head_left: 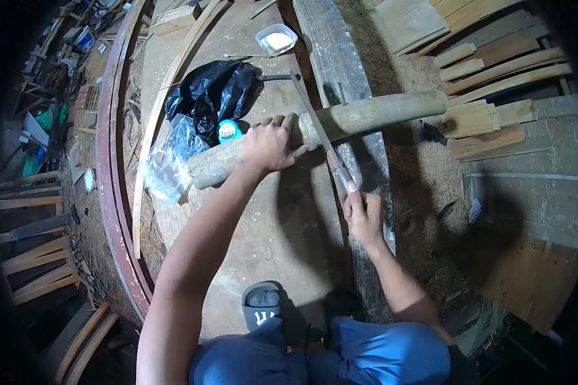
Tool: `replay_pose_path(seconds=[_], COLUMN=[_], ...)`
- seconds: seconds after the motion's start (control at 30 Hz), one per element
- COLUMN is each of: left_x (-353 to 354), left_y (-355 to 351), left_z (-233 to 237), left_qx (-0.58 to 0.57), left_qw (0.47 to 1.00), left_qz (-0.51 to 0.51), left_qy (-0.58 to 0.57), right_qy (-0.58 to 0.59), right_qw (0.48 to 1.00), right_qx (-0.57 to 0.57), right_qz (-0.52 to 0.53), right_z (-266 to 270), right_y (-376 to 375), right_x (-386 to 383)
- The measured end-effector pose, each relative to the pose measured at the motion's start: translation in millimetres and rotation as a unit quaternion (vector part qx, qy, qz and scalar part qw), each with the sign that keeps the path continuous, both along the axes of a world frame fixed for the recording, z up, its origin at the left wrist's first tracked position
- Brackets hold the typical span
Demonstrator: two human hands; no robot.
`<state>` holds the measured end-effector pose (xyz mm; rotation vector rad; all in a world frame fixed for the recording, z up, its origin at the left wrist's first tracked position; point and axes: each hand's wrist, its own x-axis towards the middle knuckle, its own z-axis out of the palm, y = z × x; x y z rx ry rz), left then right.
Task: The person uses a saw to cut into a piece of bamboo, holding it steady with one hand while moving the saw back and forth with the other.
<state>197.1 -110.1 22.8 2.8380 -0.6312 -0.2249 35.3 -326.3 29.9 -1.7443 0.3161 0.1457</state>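
A thick bamboo pole (391, 114) lies across the board and the beam in the head view, its left end lower than its right. My left hand (268, 142) is closed over its left part, fingers round the far side and thumb stretched right. In my right hand (364, 215) is the handle of a saw, fingers wrapped around it. The long, narrow blade of the saw (312, 114) crosses the bamboo pole just right of my left hand and points away from me. I cannot make out its teeth or how deep it sits.
Left of the pole are a black plastic bag (213, 96), a clear plastic bag (173, 157) and a blue round container (228, 131). A plastic tub (276, 41) with white contents stands farther back. A weathered beam (340, 54) runs along the right. Wooden planks (503, 70) lie beyond.
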Motion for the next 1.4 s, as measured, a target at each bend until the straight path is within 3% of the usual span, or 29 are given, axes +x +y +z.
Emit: replay_pose_path(seconds=[0.03,0.1,0.13,0.2,0.33,0.67,0.87,0.97,1.2,1.4], left_x=[-2.2,-10.3,-13.0,-12.6,-13.8,-16.1,-16.6,-15.1,-15.7,-15.8], left_y=[-0.4,-0.8,-0.3,-0.5,-0.9,0.1,-0.8,-0.4,-0.9,-0.9], left_z=[-2.3,-9.7,-12.9,-15.3,-13.9,-15.4,-14.9,-18.4,-17.2,-14.9], left_qx=[0.003,-0.013,-0.029,-0.033,-0.044,-0.049,-0.046,-0.05,-0.053,-0.05], left_qw=[1.0,0.998,0.992,0.994,0.995,0.993,0.993,0.993,0.992,0.992], left_qz=[0.0,-0.014,-0.027,-0.02,-0.012,-0.015,-0.008,-0.012,-0.01,-0.013], left_qy=[-0.007,-0.064,-0.119,-0.104,-0.09,-0.11,-0.106,-0.105,-0.114,-0.116], right_qy=[0.0,-0.087,-0.086,-0.172,-0.167,-0.096,-0.148,-0.137,-0.086,-0.215], right_qw=[1.0,0.985,0.985,0.972,0.982,0.992,0.989,0.985,0.996,0.976], right_qx=[-0.001,-0.145,-0.144,-0.156,-0.089,-0.076,0.01,-0.09,-0.036,-0.004], right_qz=[-0.001,0.029,0.029,0.027,0.015,0.01,0.011,0.05,0.013,0.027], right_z=[3.3,16.5,23.7,33.6,32.7,-4.5,-1.8,0.5,13.1,14.6], right_y=[-0.5,0.9,2.4,4.9,-3.1,-14.9,-14.2,-11.6,-7.0,-13.0], right_x=[-3.0,-8.6,-11.7,-19.0,-24.5,-39.5,-36.6,-25.6,-25.3,-27.5])
